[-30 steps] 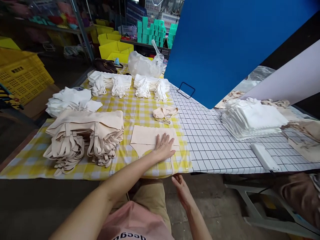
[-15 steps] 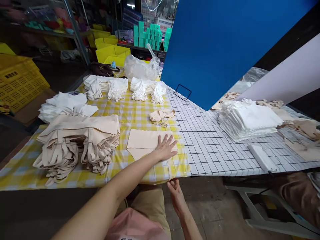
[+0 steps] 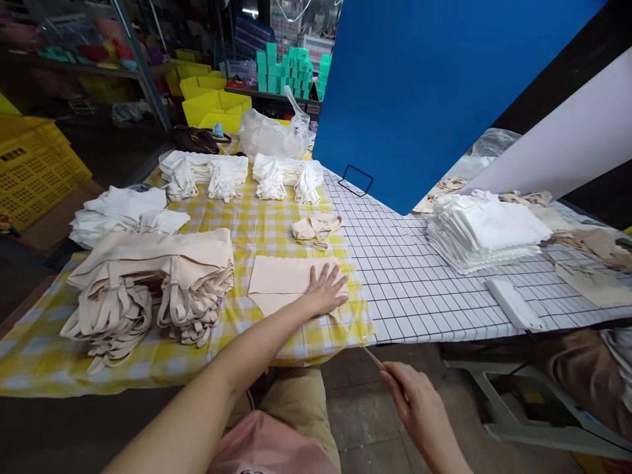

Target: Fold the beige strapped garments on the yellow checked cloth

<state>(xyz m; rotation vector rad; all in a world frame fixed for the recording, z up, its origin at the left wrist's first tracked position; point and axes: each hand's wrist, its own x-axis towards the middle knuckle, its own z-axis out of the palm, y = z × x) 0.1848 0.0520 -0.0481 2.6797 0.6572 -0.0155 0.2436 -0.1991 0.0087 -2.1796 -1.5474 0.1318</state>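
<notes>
A beige garment piece (image 3: pixel 276 275) lies flat near the front edge of the yellow checked cloth. My left hand (image 3: pixel 323 291) presses on its right side, palm down with the fingers spread. One thin beige strap (image 3: pixel 372 357) runs from under that hand over the table edge. Its end is pinched in my right hand (image 3: pixel 415 398), which is off the table at the lower right. To the left rests a thick stack of beige garments (image 3: pixel 158 253), their straps bunched at the front. Beyond the flat piece sits a small crumpled beige garment (image 3: pixel 316 227).
Two white strapped stacks (image 3: pixel 205 168) and a clear plastic bag (image 3: pixel 271 135) lie farther back, a loose white pile (image 3: pixel 123 207) at left. A blue board (image 3: pixel 419 99) leans over the table. A white folded stack (image 3: pixel 486 227) and white device (image 3: pixel 513 304) are at right.
My right hand has moved right and slightly down from the table edge, drawing the strap out taut at a slant. My left hand stays pressed on the beige piece. The view shifts slightly.
</notes>
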